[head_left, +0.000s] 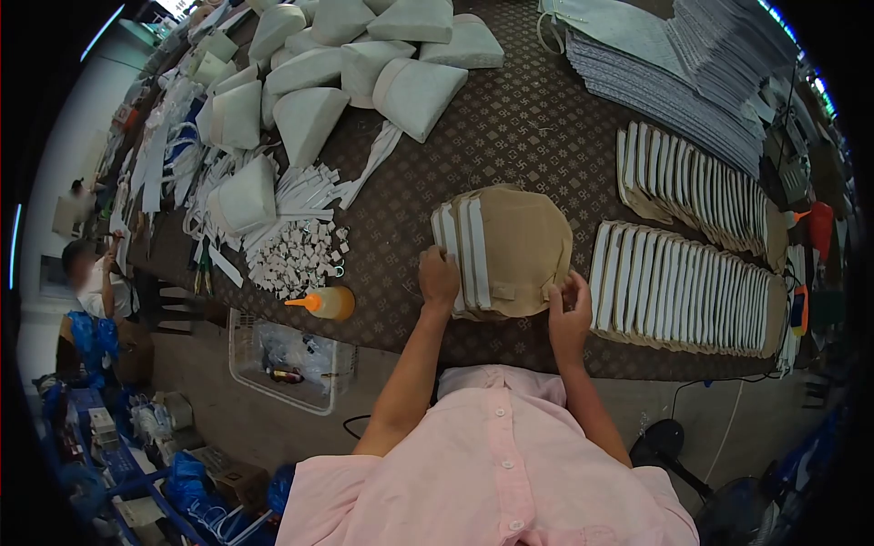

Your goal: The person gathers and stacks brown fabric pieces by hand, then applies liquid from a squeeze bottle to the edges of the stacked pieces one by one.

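A small stack of tan fabric pieces (523, 241) with white strips lies on the patterned dark table before me. My left hand (440, 278) is at the stack's left edge, fingers curled against the white strips; what they grip, if anything, is hidden. My right hand (570, 308) touches the lower right edge of the top piece, its fingers bent and partly apart. To the right lie two long rows of similar tan pieces, a lower row (683, 291) and an upper row (696, 187), overlapping with their white strips showing.
Pale wedge-shaped pieces (309, 114) pile up at the upper left. Small white bits (296, 259) and an orange-tipped bottle (330, 302) lie left of the stack. Grey sheets (674, 73) sit upper right. A white basket (337, 364) stands below the table edge. Another person (96, 282) is far left.
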### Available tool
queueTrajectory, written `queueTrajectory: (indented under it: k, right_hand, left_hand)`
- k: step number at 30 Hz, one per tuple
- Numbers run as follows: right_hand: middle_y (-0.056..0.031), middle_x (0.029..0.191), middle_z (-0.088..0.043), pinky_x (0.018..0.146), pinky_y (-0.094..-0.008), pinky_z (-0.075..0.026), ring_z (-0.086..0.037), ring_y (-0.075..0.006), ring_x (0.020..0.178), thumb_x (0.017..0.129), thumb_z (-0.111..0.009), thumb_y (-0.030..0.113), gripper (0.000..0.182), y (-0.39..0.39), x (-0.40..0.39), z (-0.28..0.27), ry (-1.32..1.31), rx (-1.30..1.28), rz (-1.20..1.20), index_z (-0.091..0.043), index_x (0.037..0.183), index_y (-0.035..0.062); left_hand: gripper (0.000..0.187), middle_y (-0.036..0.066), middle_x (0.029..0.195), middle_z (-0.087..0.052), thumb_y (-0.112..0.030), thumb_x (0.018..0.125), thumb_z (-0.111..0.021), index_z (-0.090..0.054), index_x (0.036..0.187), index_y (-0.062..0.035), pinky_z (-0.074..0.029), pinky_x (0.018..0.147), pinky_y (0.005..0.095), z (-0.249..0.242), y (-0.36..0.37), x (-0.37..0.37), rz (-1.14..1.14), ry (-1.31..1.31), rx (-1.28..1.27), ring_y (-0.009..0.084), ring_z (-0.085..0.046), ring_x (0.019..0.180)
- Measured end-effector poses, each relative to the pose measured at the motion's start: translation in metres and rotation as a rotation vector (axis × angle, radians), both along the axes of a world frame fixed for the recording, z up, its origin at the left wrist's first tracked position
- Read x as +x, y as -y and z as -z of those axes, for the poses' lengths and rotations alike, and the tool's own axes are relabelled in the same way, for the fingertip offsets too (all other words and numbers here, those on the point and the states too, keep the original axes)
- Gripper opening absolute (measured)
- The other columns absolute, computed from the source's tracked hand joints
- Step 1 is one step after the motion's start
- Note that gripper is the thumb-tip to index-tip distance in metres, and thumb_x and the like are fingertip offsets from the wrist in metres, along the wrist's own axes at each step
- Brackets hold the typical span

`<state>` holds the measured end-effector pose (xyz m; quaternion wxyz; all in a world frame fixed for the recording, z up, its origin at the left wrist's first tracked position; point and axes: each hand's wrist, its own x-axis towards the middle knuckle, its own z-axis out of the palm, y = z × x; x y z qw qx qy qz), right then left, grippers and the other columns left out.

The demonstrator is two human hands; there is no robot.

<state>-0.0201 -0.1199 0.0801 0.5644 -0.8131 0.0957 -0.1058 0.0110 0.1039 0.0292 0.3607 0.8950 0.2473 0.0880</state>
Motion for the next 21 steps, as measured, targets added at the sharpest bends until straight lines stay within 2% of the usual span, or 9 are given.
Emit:
queueTrajectory:
  k: [2,4,6,8,9,11,13,17,21]
  right_hand:
    - [-0.0120,0.102,-0.056,0.079,-0.0308,-0.045,-0.056,-0.0224,0.091,0.079,-0.064,0.024,0.054,-0.006,0.027,-0.007,0.196,-0.494,-0.057,-0.042,0.119,-0.0052]
    - [-0.0138,0.101,-0.057,0.080,-0.0329,-0.045,-0.056,-0.0251,0.091,0.076,-0.066,0.023,0.051,-0.002,0.060,0.027,0.146,-0.459,0.021,-0.046,0.115,-0.0045]
    - [-0.0156,0.100,-0.058,0.081,-0.0350,-0.044,-0.057,-0.0278,0.091,0.073,-0.068,0.021,0.049,0.003,0.081,0.037,0.117,-0.423,0.101,-0.050,0.110,-0.0039]
    - [-0.0167,0.091,-0.061,0.077,-0.0362,-0.045,-0.059,-0.0289,0.085,0.072,-0.067,0.019,0.040,0.009,0.091,0.034,-0.316,0.109,-0.222,-0.055,0.102,-0.0048]
    - [-0.0167,0.091,-0.061,0.077,-0.0362,-0.045,-0.059,-0.0289,0.085,0.072,-0.067,0.019,0.040,0.011,0.095,0.038,-0.306,0.100,-0.231,-0.055,0.102,-0.0048]
    - [-0.0155,0.089,-0.062,0.071,-0.0336,-0.047,-0.060,-0.0227,0.079,0.073,-0.064,0.017,0.036,0.014,0.095,0.053,-0.282,0.000,-0.247,-0.056,0.100,-0.0060]
    - [-0.0150,0.089,-0.062,0.071,-0.0335,-0.047,-0.060,-0.0221,0.078,0.074,-0.064,0.017,0.034,0.013,0.090,0.041,-0.247,-0.042,-0.263,-0.056,0.098,-0.0055]
    - [-0.0133,0.087,-0.062,0.071,-0.0333,-0.046,-0.059,-0.0199,0.077,0.076,-0.063,0.017,0.030,0.001,0.086,0.014,-0.133,-0.080,-0.261,-0.057,0.097,-0.0040]
    - [-0.0125,0.086,-0.063,0.072,-0.0326,-0.045,-0.059,-0.0194,0.078,0.077,-0.062,0.017,0.029,0.002,0.090,0.027,-0.156,-0.107,-0.245,-0.057,0.097,-0.0036]
  left_hand:
    - [0.030,0.019,0.086,-0.059,-0.017,0.074,-0.066,-0.055,0.094,0.0021,-0.046,0.071,0.0403,-0.001,0.006,0.004,0.029,0.106,-0.001,0.0341,-0.058,0.083]
    - [0.032,0.020,0.087,-0.060,-0.019,0.070,-0.068,-0.056,0.090,0.0022,-0.046,0.070,0.0390,-0.001,0.010,0.011,0.064,-0.065,-0.196,0.0341,-0.059,0.084]
    - [0.031,0.020,0.085,-0.060,-0.020,0.069,-0.068,-0.057,0.086,0.0023,-0.046,0.070,0.0390,-0.013,0.014,0.019,0.012,-0.128,-0.163,0.0340,-0.059,0.082]
    - [0.030,0.020,0.084,-0.060,-0.021,0.067,-0.069,-0.057,0.083,0.0024,-0.047,0.069,0.0389,-0.014,0.017,0.023,-0.038,-0.196,-0.137,0.0339,-0.060,0.081]
    - [0.029,0.019,0.081,-0.060,-0.021,0.066,-0.070,-0.058,0.079,0.0025,-0.047,0.067,0.0394,-0.004,0.017,0.024,-0.031,-0.164,-0.126,0.0336,-0.060,0.078]
    - [0.028,0.019,0.079,-0.061,-0.021,0.065,-0.070,-0.058,0.075,0.0025,-0.046,0.066,0.0399,0.001,0.017,0.025,-0.045,-0.129,-0.122,0.0334,-0.060,0.076]
    - [0.024,0.016,0.071,-0.060,-0.017,0.066,-0.070,-0.057,0.072,0.0025,-0.046,0.061,0.0383,-0.001,0.014,0.021,-0.027,-0.161,-0.208,0.0287,-0.060,0.068]
    - [0.021,0.015,0.069,-0.053,-0.015,0.072,-0.066,-0.053,0.074,0.0008,-0.042,0.058,0.0396,0.010,0.007,0.015,-0.003,-0.136,-0.329,0.0283,-0.055,0.066]
    - [0.023,0.015,0.067,-0.053,-0.016,0.072,-0.066,-0.051,0.072,0.0010,-0.042,0.058,0.0399,0.007,0.010,0.010,-0.045,-0.083,-0.367,0.0275,-0.054,0.064]
